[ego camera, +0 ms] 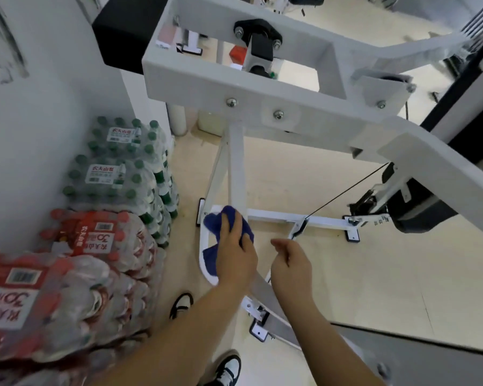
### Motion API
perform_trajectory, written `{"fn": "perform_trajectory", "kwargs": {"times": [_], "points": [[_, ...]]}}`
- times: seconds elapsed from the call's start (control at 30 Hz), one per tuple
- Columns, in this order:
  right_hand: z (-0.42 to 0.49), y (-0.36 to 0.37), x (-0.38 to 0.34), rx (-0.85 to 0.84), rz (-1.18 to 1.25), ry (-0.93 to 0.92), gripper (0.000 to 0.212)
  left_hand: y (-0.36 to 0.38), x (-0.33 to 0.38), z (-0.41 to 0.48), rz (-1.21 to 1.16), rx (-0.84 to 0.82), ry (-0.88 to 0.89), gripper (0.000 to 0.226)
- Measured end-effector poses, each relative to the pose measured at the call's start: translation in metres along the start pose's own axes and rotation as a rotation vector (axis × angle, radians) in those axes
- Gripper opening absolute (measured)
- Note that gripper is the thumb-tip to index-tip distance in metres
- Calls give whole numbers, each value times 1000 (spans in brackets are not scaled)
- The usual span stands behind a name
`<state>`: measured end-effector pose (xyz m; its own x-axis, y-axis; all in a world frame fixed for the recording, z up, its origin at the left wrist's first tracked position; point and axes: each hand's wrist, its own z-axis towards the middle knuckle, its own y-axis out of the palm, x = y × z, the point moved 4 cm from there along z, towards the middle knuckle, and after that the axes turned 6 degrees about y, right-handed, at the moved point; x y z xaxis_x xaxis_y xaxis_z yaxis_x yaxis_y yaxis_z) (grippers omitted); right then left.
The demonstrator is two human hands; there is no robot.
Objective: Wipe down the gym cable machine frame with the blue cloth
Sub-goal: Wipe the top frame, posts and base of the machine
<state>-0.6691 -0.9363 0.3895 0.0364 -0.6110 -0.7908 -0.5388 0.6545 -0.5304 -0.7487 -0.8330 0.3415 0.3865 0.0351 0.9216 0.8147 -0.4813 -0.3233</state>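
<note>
The white cable machine frame (290, 112) fills the upper right, its thin upright post (236, 168) running down to a floor bar (273, 215). My left hand (234, 254) grips the bunched blue cloth (221, 221) and holds it against the curved white bar (202, 246) near the foot of the post. My right hand (290, 263) hovers just right of it with fingers loosely curled, holding nothing. A black cable (346, 190) slants from the floor bar up to the right.
Shrink-wrapped packs of green-capped bottles (123, 168) and red-capped bottles (95, 246) are stacked at the left against a white wall (39, 107). A black pad (123, 32) sits top left. My shoes (229, 369) stand on the beige floor (374, 274).
</note>
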Motion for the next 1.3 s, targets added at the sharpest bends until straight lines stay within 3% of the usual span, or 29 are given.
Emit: {"fn": "perform_trajectory", "kwargs": {"times": [0.07, 0.17, 0.33, 0.4, 0.5, 0.57, 0.73, 0.87, 1.0, 1.07, 1.2, 1.3], "points": [[-4, -9, 1, -21, 8, 9, 38, 5, -4, -52, -27, 70, -8, 56], [-10, -22, 4, -50, 5, 8, 36, 12, -8, -91, -33, 8, -3, 58], [-17, -29, 0, -78, -23, -33, 34, 3, -12, 2, 160, -196, 34, 55], [-18, -30, -7, -62, -13, -55, 33, -3, -6, -2, 177, -153, 41, 54], [-15, -29, -26, -71, -27, -102, 30, -5, -2, -81, 96, 19, 12, 57], [-10, -24, -45, -100, -51, -153, 29, -7, 1, -130, 16, 1, 24, 56], [11, -5, -120, -110, -51, -349, 29, -60, 27, -64, -60, 101, -66, 38], [34, 8, -193, -75, -53, -514, 27, -110, 72, -7, -138, 213, 52, 27], [53, 13, -253, 98, -177, -820, 23, -148, 122, 37, -287, 257, 228, 29], [66, 21, -275, 128, -256, -910, 26, -163, 142, 61, -200, 324, 293, 25], [105, 44, -299, -41, -398, -808, 30, -185, 186, 102, 3, 352, 486, 39], [126, 51, -311, 36, -536, -857, 23, -199, 220, 137, 128, 366, 653, 41]]}}
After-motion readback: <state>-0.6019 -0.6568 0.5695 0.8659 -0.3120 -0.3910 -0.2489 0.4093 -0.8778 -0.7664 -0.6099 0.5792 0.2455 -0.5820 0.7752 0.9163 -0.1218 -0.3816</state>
